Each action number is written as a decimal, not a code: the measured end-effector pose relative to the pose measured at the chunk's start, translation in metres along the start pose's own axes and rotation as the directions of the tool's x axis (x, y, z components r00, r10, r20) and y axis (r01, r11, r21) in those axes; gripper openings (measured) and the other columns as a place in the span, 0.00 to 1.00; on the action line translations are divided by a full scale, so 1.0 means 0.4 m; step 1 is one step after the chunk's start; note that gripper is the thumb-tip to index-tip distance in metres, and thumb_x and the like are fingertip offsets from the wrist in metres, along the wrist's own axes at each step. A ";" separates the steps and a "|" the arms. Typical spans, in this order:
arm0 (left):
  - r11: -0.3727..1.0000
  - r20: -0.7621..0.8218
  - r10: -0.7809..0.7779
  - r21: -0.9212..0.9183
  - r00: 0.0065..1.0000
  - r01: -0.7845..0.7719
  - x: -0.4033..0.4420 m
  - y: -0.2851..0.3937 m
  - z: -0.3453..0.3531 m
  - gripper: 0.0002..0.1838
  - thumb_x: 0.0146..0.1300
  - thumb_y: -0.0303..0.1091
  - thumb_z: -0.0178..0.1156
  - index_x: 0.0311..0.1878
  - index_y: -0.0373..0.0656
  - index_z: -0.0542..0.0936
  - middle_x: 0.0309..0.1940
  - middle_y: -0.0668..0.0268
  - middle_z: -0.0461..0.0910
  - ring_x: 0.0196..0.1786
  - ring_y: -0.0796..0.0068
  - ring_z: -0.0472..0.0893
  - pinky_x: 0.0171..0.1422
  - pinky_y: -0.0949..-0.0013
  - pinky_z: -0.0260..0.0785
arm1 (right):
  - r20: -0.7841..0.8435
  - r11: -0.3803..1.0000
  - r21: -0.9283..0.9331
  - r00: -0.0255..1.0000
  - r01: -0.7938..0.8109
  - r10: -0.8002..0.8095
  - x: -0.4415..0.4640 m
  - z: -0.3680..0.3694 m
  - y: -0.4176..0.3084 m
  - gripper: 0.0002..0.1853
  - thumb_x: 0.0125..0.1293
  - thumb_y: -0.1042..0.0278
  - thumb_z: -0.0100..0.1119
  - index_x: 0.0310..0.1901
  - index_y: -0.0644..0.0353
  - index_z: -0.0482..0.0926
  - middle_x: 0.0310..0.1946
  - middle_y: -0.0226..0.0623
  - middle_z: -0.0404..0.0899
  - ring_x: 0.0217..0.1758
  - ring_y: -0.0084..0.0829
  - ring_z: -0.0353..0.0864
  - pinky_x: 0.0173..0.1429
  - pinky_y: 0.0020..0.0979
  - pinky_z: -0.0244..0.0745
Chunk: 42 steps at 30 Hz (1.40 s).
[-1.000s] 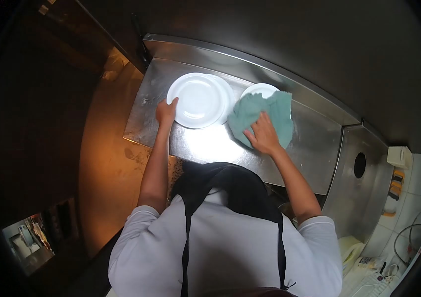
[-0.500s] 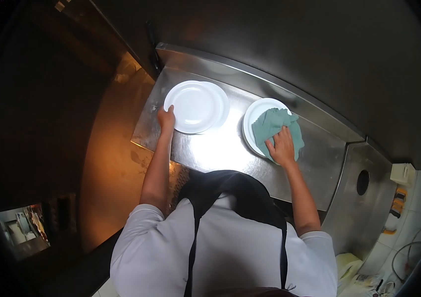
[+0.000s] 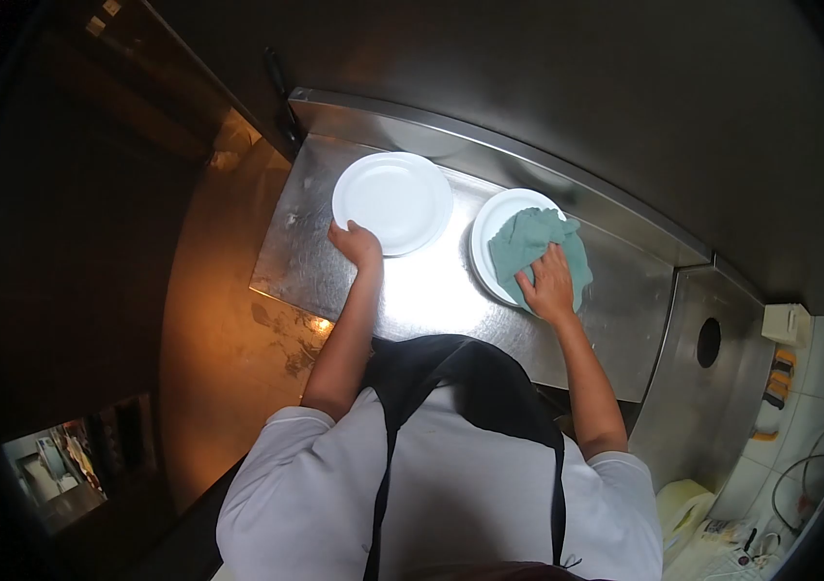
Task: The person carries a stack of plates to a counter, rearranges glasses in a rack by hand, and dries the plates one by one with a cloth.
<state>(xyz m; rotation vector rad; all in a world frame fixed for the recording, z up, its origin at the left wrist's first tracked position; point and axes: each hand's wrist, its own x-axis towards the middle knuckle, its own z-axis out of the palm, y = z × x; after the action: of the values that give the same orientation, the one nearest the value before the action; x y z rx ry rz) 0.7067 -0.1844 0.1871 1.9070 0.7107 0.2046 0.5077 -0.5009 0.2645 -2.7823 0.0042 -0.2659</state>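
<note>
White plates lie stacked on the left part of the steel counter. At their lower left rim is my left hand, its fingers at the edge and partly hidden. To the right stands a second stack of white plates. A crumpled green cloth covers much of its top plate. My right hand presses on the cloth, with the fingertips gathered in its folds.
A raised steel ledge runs behind the plates. To the right is a steel surface with a dark round hole. Beyond it are a white box, yellow-and-black objects and cables.
The upper left plate has shifted right, lining up over the one beneath, and my left hand has moved to its lower rim. The cloth has drawn back, baring more of the right stack.
</note>
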 end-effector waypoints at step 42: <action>0.660 0.708 0.549 -0.043 0.443 -0.750 -0.291 0.295 0.105 0.23 0.78 0.47 0.50 0.51 0.39 0.86 0.49 0.45 0.83 0.53 0.42 0.81 0.60 0.49 0.70 | -0.072 0.996 -0.007 0.994 -0.086 0.085 0.091 -0.013 0.063 0.24 0.68 0.50 0.61 0.52 0.65 0.84 0.55 0.55 0.81 0.64 0.51 0.76 0.78 0.54 0.58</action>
<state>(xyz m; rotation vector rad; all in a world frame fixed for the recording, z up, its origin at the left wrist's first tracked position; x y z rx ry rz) 0.6763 -0.3155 0.2927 2.2413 -0.5939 -0.1338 0.5434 -0.5277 0.2676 -2.7731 0.1424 -0.3443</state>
